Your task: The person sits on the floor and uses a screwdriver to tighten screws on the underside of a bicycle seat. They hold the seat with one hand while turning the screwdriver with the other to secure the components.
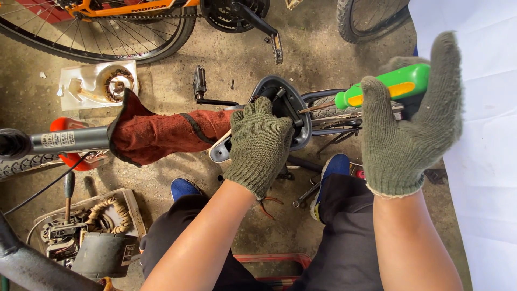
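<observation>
Stained concrete floor (323, 59) forms the work surface, with bicycle parts spread across it. An orange bicycle (116, 11) is seen at the top edge, its rear wheel (107, 40) resting on the floor, and a crank arm with pedal (264, 29) hangs beside it. A loose pedal (200, 83) lies on the floor just below.

At the centre, an upturned bicycle saddle (291, 110) is presented with its underside facing up, so that the clamp hardware is exposed. The saddle is steadied by the left hand (258, 145), gloved in green knit; the fingers are curled and pressed down over the saddle's edge, which keeps it from turning under tool load. A red cloth (161, 132) is wrapped round the frame tube (64, 139) to the left, probably as padding.

A screwdriver with a green and yellow handle (390, 89) is held in the right hand (409, 124). The palm is open and the fingers are spread, with the handle lodged between thumb and forefinger rather than fully clenched. The blade is directed into the saddle's underside.

A white plastic tray with a coiled part (99, 83) is placed at upper left, and a box of worn parts (89, 229) at lower left. Blue shoes (334, 164) are planted on either side of the work.
</observation>
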